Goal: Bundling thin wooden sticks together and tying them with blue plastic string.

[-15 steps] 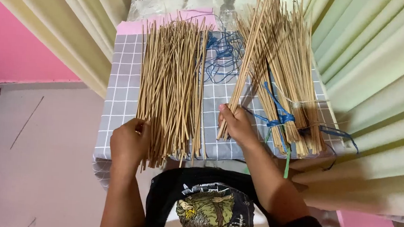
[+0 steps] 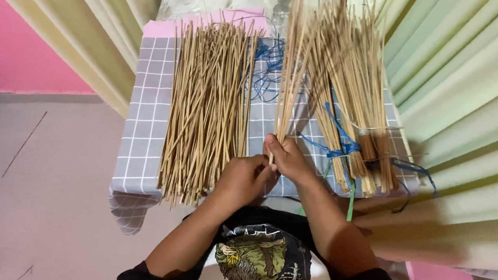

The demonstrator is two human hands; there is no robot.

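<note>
My right hand point(image 2: 286, 158) grips the lower end of a small bunch of thin bamboo sticks point(image 2: 290, 72) that points away from me over the table. My left hand point(image 2: 245, 178) has come up against the right hand and touches the same bunch at its base. Left of the hands lies a wide loose pile of sticks point(image 2: 207, 101) on a grey checked cloth point(image 2: 143, 126). To the right lies a tied bundle of sticks point(image 2: 353, 95) bound with blue string point(image 2: 343, 143).
A tangle of blue string point(image 2: 270, 64) lies between the piles at the back. Pale green curtains point(image 2: 471, 104) hang close on the right and cream curtains point(image 2: 80, 32) on the left. A pink sheet point(image 2: 163, 29) shows under the cloth's far edge.
My left hand has left the near end of the loose pile and moved right to meet the right hand. The held bunch has swung more upright.
</note>
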